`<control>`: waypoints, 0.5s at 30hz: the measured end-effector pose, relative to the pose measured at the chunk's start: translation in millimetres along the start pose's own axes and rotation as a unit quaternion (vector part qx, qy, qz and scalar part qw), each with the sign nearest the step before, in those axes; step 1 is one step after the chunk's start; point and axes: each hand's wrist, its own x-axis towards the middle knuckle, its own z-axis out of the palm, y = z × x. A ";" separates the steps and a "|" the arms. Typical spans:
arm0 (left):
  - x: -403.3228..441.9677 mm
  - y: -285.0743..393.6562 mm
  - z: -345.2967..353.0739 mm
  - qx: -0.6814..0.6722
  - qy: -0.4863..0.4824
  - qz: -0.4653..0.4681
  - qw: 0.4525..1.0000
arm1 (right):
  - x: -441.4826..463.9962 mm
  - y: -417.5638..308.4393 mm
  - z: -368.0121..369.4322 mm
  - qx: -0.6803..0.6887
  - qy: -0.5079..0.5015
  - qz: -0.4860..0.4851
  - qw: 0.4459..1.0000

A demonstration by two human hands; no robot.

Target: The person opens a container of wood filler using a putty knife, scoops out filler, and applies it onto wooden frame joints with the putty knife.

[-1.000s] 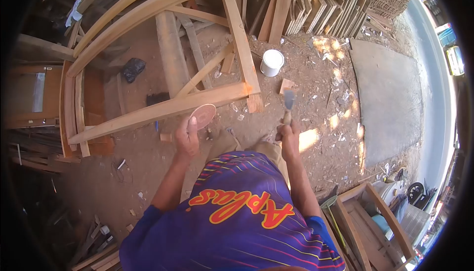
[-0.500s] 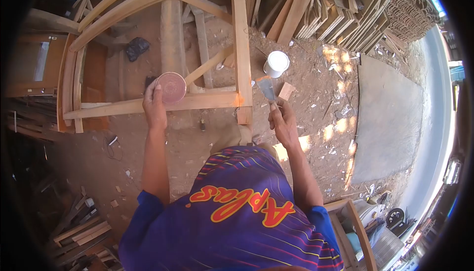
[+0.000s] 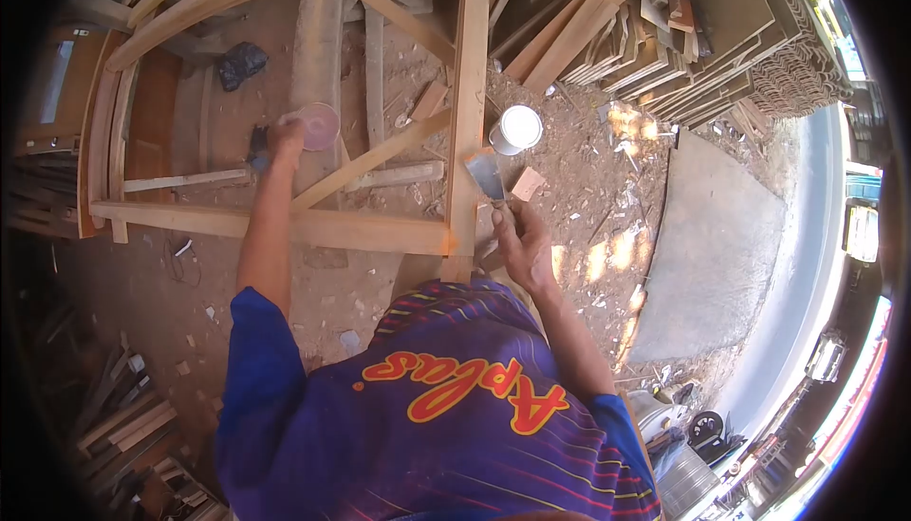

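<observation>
My left hand (image 3: 285,138) grips the edge of a round pinkish disc (image 3: 320,127), stretched out over the inside of a wooden frame (image 3: 370,231). Between the fingers of my right hand (image 3: 524,241) is the handle of a putty knife (image 3: 486,176). Its flat metal blade points up and left, over or beside the frame's right-hand post (image 3: 468,94). An orange patch marks the corner where post and lower rail meet. Just beyond the knife stand a white bucket (image 3: 516,130) and a small wooden block (image 3: 527,184) on the ground.
Stacked boards (image 3: 655,56) lean at the upper right. A grey sheet (image 3: 707,255) lies on the ground at the right, beside a road. A black plastic bag (image 3: 242,65) lies within the frame's outline. Scrap wood (image 3: 128,426) is heaped at the lower left.
My left hand has moved up and left with the disc, out past the lower rail. My right hand has shifted left with the putty knife, towards the post. The view has turned.
</observation>
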 end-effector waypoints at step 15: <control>-178.0 119.0 25.2 -0.103 -0.024 0.140 0.984 | 89.5 -16.5 -77.2 0.080 -0.054 -0.070 0.993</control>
